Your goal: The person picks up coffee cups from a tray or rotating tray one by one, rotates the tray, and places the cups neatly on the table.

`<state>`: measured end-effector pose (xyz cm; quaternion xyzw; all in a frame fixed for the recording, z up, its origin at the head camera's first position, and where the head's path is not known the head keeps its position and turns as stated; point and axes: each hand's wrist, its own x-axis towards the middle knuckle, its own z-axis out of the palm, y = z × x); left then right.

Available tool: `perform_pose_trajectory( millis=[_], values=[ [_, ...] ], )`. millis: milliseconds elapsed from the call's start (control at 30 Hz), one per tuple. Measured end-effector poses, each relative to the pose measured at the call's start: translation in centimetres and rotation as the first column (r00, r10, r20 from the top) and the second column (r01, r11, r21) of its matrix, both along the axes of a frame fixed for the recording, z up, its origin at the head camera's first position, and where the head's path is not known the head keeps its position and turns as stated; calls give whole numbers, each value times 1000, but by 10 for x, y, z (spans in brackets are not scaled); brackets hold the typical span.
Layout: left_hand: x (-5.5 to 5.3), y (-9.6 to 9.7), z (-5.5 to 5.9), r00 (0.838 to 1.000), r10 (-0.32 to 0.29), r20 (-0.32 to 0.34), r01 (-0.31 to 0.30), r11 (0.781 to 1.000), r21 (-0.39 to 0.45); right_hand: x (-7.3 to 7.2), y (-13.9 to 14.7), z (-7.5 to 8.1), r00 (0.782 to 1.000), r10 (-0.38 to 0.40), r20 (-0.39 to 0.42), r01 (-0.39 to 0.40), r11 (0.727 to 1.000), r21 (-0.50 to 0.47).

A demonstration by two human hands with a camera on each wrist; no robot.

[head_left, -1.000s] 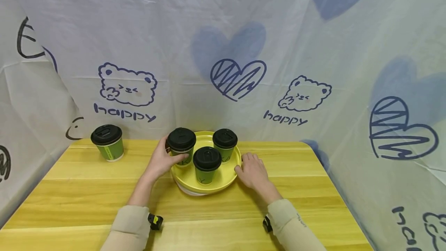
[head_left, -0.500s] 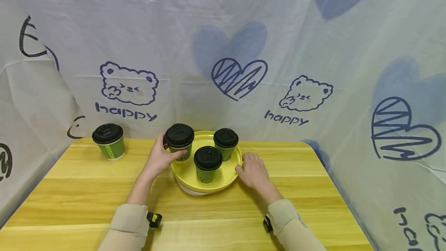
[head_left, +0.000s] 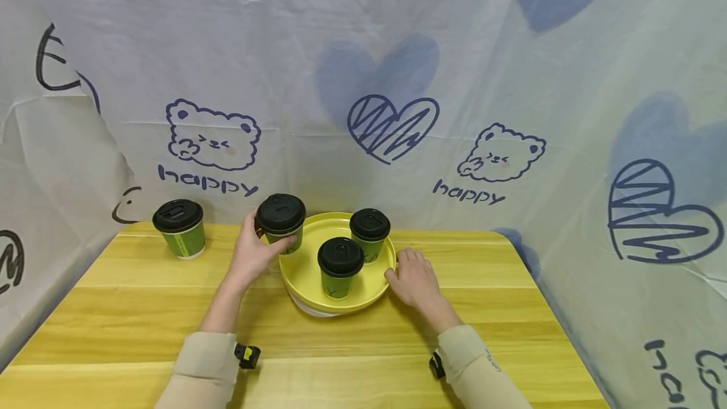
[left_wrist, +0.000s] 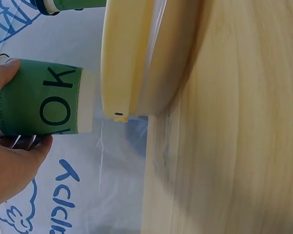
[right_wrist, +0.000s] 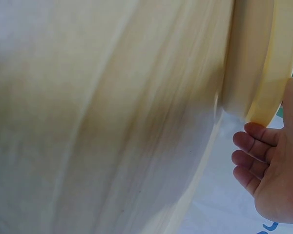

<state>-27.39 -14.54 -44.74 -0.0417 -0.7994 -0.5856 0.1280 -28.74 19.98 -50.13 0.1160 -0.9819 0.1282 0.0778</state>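
Note:
My left hand (head_left: 253, 250) grips a green paper coffee cup (head_left: 286, 242) with a black lid, thumb across its front. In the left wrist view the cup (left_wrist: 49, 97) shows large dark letters, and its base is raised above the rim level of the round yellow tray (head_left: 303, 292). Two more lidded cups stand upright on that tray: one at the front middle (head_left: 337, 286), the other at the back right (head_left: 371, 248). At the tray's right rim, my right hand (head_left: 416, 279) holds the edge, thumb at the rim and fingers curled, as the right wrist view shows the fingers (right_wrist: 254, 151) against its side.
Another green cup (head_left: 185, 242) with a black lid stands at the back left of the wooden table (head_left: 352, 365). Under the tray shows a white base (head_left: 312, 310). A white printed cloth (head_left: 318, 163) hangs right behind the table.
My left hand has lifted its cup off the tray and moved it up and left, to the tray's left edge. The right hand stays at the rim, and the other cups have not moved.

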Motion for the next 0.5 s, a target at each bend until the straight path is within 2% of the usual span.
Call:
perform_pose_trajectory(
  millis=[233, 500],
  values=[
    [1, -4, -3, 997, 74, -27, -72, 996, 51, 1, 0, 1, 1000, -2, 2, 2, 1000, -6],
    [-3, -7, -7, 986, 152, -71, -146, 985, 93, 1, 1, -1, 1000, -4, 6, 4, 1000, 6]
  ],
)
